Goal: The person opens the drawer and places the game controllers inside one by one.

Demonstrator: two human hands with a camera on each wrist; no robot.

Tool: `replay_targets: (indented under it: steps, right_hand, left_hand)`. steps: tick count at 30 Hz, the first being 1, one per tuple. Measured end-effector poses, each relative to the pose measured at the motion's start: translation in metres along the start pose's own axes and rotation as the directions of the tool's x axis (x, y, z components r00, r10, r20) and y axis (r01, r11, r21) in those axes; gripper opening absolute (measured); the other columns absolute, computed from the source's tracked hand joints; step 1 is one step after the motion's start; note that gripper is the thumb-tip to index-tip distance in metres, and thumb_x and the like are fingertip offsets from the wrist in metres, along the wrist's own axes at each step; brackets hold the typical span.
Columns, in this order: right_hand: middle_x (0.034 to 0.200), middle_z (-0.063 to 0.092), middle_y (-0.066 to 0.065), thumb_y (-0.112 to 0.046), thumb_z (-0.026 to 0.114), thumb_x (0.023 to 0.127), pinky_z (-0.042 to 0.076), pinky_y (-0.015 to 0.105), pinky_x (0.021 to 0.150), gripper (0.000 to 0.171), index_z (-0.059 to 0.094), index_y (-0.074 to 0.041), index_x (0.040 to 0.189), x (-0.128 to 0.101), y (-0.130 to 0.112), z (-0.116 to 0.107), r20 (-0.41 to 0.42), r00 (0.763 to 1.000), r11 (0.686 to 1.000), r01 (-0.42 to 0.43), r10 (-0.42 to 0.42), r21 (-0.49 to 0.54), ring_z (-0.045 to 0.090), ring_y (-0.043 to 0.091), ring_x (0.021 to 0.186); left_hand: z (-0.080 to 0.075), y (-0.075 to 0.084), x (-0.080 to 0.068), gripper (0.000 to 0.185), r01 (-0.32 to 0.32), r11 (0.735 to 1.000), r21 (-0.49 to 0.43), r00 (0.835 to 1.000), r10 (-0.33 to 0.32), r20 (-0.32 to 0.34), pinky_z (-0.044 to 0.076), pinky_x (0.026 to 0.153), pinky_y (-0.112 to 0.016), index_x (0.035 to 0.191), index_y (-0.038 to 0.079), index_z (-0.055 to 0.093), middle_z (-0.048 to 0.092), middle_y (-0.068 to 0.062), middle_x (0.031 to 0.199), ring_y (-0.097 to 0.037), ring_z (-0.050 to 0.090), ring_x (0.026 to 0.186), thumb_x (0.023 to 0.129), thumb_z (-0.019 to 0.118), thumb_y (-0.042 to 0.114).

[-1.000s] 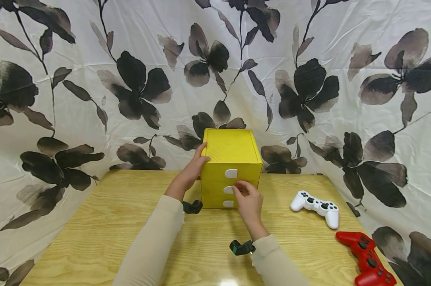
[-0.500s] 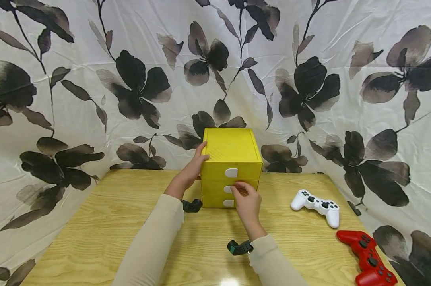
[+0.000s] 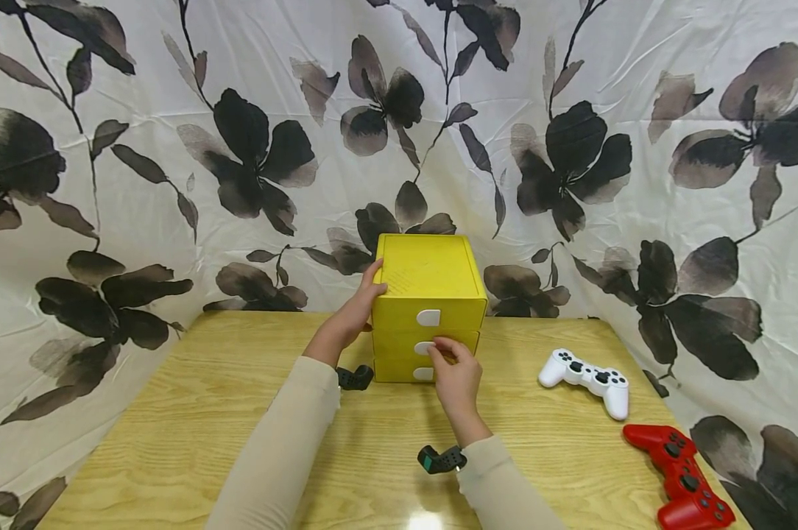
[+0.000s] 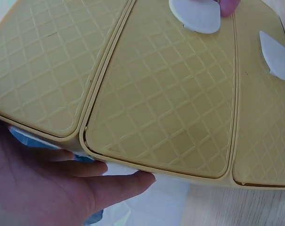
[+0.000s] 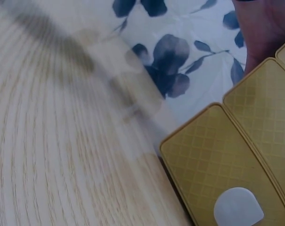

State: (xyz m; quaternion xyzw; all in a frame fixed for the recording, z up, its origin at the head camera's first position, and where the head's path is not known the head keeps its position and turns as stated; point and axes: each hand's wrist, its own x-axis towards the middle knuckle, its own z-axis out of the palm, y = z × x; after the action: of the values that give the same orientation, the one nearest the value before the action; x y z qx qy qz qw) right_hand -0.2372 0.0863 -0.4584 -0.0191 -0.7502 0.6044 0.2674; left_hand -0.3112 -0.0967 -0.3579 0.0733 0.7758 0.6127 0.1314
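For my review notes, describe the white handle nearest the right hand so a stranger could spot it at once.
On the wooden table, find the yellow three-drawer box. On its middle drawer, the white handle is the rounded tab below one like it and above another. Unlike those two, it is touched by the right hand.

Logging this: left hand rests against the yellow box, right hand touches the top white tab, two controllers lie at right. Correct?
Not quite: the head view shows the right hand touching the middle white tab, not the top one. The left hand against the yellow box, white controller and red controller at right: correct.
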Motion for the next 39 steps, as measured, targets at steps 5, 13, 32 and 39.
replay_targets:
  steps: [5, 13, 32, 39]
  right_hand:
    - [0.095, 0.073, 0.004, -0.015, 0.075, 0.085, 0.052, 0.020, 0.071, 0.013, 0.076, -0.011, 0.097, 0.001, 0.001, -0.002, 0.015, 1.000, 1.000, 0.004, -0.004, -0.007, 0.069, 0.020, 0.088]
    - [0.094, 0.073, 0.006, -0.013, 0.072, 0.087, 0.052, 0.019, 0.069, 0.011, 0.074, -0.009, 0.097, 0.000, -0.001, -0.004, 0.036, 0.999, 1.000, -0.005, 0.005, -0.009, 0.068, 0.021, 0.088]
    - [0.093, 0.071, 0.008, -0.007, 0.071, 0.087, 0.055, 0.022, 0.074, 0.009, 0.073, -0.006, 0.095, -0.009, -0.005, -0.010, 0.068, 0.998, 1.000, -0.009, 0.008, 0.012, 0.067, 0.022, 0.089]
    - [0.093, 0.070, 0.008, -0.008, 0.071, 0.087, 0.053, 0.019, 0.074, 0.009, 0.072, -0.007, 0.095, -0.011, -0.006, -0.014, 0.082, 0.996, 1.000, 0.019, -0.019, 0.008, 0.067, 0.021, 0.088]
  left_hand:
    - [-0.001, 0.000, 0.001, 0.058, -0.003, 1.000, -0.002, 1.000, 0.003, 0.002, 0.033, 0.101, -0.069, 0.147, 0.056, 0.003, -0.005, 0.003, 0.163, -0.040, 0.028, 0.140, 0.097, 0.030, 0.046]
    - [-0.001, 0.000, -0.001, 0.057, 0.008, 1.000, -0.009, 1.000, -0.008, 0.003, 0.031, 0.102, -0.070, 0.147, 0.057, 0.003, -0.007, 0.004, 0.163, -0.040, 0.025, 0.142, 0.098, 0.029, 0.045]
    - [-0.002, 0.000, -0.003, 0.055, 0.014, 0.999, -0.029, 1.000, -0.013, 0.026, 0.027, 0.104, -0.073, 0.147, 0.057, 0.001, -0.013, 0.006, 0.162, -0.039, 0.014, 0.147, 0.099, 0.026, 0.046]
    - [-0.005, 0.000, -0.002, 0.056, 0.008, 1.000, -0.014, 0.999, -0.007, 0.052, 0.027, 0.103, -0.074, 0.147, 0.058, -0.001, -0.015, 0.006, 0.162, -0.039, 0.012, 0.148, 0.099, 0.026, 0.046]
